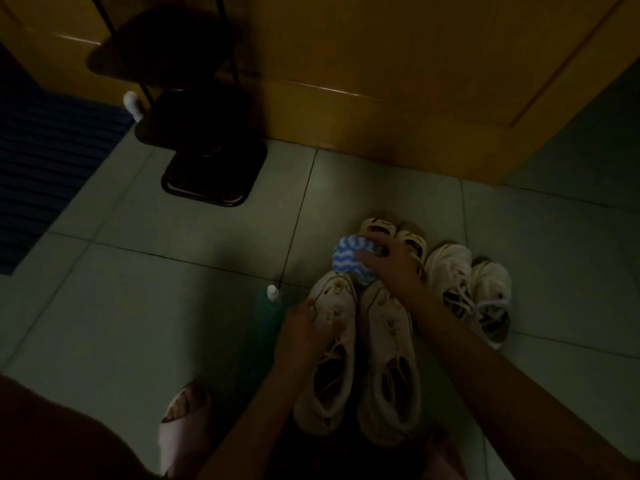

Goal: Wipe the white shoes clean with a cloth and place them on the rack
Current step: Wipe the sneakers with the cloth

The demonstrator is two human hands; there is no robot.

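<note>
The white shoes stand on the tiled floor right in front of me, in three pairs. The nearest pair points away from me: the left shoe and the right shoe are side by side and touching. My left hand grips the left shoe at its upper, fingers curled over the side by the laces. Just beyond their toes, my right hand has its fingers curled over the blue-and-white cloth, holding it against the small far pair. A third pair with loose laces sits to the right of my right wrist.

A green bottle with a white cap stands just left of my left hand. My foot in a pale slipper is near left. The dark rack stands far left, well apart from the shoes, against the yellow wooden door, with a blue mat to its left.
</note>
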